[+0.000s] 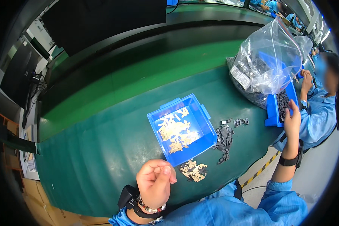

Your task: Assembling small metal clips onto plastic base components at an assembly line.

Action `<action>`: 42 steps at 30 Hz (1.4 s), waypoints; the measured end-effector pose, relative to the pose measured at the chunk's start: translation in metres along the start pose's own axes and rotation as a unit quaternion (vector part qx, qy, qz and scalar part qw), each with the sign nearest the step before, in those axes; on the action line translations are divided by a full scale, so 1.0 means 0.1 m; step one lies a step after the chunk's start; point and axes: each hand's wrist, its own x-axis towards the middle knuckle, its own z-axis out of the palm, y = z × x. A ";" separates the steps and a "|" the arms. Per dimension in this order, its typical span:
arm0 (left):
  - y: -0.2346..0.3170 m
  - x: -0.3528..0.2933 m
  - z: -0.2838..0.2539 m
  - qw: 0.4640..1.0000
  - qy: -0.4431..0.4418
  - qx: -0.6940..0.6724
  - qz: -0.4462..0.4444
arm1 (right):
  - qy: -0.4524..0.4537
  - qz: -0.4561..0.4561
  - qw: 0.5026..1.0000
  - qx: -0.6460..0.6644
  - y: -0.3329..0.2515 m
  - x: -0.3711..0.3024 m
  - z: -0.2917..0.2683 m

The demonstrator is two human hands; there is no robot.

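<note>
My left hand [156, 182] is raised near the front edge of the table, its fingers curled and the thumb pressed against them. Whatever it may pinch is hidden. Just beyond it sits a blue bin [194, 150] with many small cream-coloured flat pieces [173, 130] inside. My right hand [293, 122] reaches to the far right, fingers stretched out and apart, beside a second blue bin [273, 122] that holds small dark parts [282, 103]. A pile of cream pieces [194, 171] and a pile of dark grey plastic parts [224, 141] lie on the green mat.
A large clear zip bag [252, 77] full of dark parts stands behind the right bin. At the right edge sits another person [316, 109] in blue. A black monitor [17, 75] stands at the left, and a dark panel [105, 22] spans the back.
</note>
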 end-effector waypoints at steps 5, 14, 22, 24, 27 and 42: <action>-0.01 0.02 -0.01 1.000 0.017 -0.013 -0.011 | -0.073 -0.207 0.962 0.161 -1.51 -0.36 -0.19; -0.02 0.02 -0.02 1.000 0.002 -0.003 0.004 | -0.397 -0.366 0.808 0.235 -2.33 -1.05 0.00; 0.00 -0.01 -0.03 1.000 -0.003 -0.008 0.000 | -0.349 -0.470 0.796 0.152 -2.37 -1.09 0.01; 0.00 -0.01 -0.03 1.000 -0.006 -0.008 0.000 | -0.347 -0.470 0.796 0.159 -2.36 -1.09 0.03; 0.00 -0.01 -0.02 1.000 -0.007 -0.009 -0.002 | -0.343 -0.472 0.795 0.168 -2.34 -1.10 0.06; 0.05 -0.06 0.02 0.992 -0.023 0.118 -0.041 | -0.429 -0.162 0.775 0.434 -2.48 -1.08 -0.02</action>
